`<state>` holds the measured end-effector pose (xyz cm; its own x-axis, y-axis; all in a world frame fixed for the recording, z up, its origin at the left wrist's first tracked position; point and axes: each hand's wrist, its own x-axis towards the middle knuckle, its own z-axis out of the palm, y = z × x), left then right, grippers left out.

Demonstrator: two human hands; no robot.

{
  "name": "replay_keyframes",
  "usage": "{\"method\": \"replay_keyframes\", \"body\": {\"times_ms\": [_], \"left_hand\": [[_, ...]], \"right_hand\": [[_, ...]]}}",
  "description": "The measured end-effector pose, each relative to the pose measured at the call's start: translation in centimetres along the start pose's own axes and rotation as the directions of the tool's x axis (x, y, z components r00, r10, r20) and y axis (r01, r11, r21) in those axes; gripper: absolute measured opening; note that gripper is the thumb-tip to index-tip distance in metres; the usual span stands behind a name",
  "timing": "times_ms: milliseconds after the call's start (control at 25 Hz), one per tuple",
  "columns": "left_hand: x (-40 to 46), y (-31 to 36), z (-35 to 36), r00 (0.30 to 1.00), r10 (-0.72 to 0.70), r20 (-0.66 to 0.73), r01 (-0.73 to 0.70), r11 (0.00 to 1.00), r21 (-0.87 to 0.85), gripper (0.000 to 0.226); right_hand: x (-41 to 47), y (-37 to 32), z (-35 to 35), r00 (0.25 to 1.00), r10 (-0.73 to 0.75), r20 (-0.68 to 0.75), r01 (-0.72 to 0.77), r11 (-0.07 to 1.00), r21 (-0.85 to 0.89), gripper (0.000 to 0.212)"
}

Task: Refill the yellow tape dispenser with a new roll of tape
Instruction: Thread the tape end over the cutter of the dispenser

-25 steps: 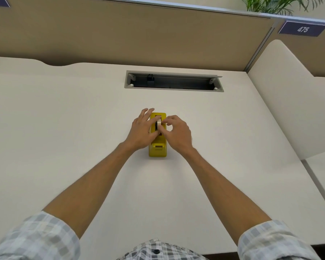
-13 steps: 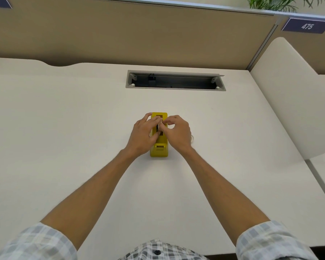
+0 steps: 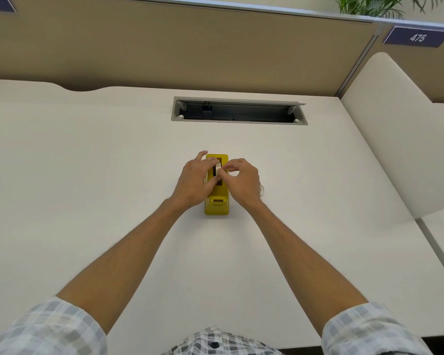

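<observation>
2 hands (image 3: 219,179) on yellow dispenser (image 3: 217,204)

Grey-and-white checked shirt (image 3: 215,342) with a dark button, short sleeves (image 3: 49,329), bare forearms.

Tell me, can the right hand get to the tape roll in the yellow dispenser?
Probably yes. The right hand is already at the tape roll, its fingers pinched at the roll's top edge above the yellow dispenser. The left hand is on the other side, so nothing blocks the way.
</observation>
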<state>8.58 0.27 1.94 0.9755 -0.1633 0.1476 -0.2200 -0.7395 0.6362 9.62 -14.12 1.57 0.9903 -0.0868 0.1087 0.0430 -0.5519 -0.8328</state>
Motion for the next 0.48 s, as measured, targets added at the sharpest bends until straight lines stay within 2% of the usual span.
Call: {"method": "replay_keyframes", "body": {"times_ms": [120, 400, 480], "left_hand": [[-0.8, 0.1, 0.3, 0.997, 0.040, -0.072, -0.044, 0.997, -0.057, 0.028], [-1.9, 0.4, 0.9, 0.984, 0.046, -0.173, -0.067, 0.991, -0.118, 0.037], [-1.5, 0.5, 0.9, 0.991, 0.002, -0.133, -0.013, 0.996, -0.084, 0.042]], "right_hand": [[0.0, 0.0, 0.0, 1.000, 0.002, 0.004, -0.002, 1.000, 0.005, 0.017], [0.0, 0.1, -0.1, 1.000, 0.006, 0.011, -0.006, 1.000, 0.025, 0.015], [-0.1, 0.2, -0.1, 1.000, 0.001, 0.008, -0.001, 1.000, 0.024, 0.014]]}}
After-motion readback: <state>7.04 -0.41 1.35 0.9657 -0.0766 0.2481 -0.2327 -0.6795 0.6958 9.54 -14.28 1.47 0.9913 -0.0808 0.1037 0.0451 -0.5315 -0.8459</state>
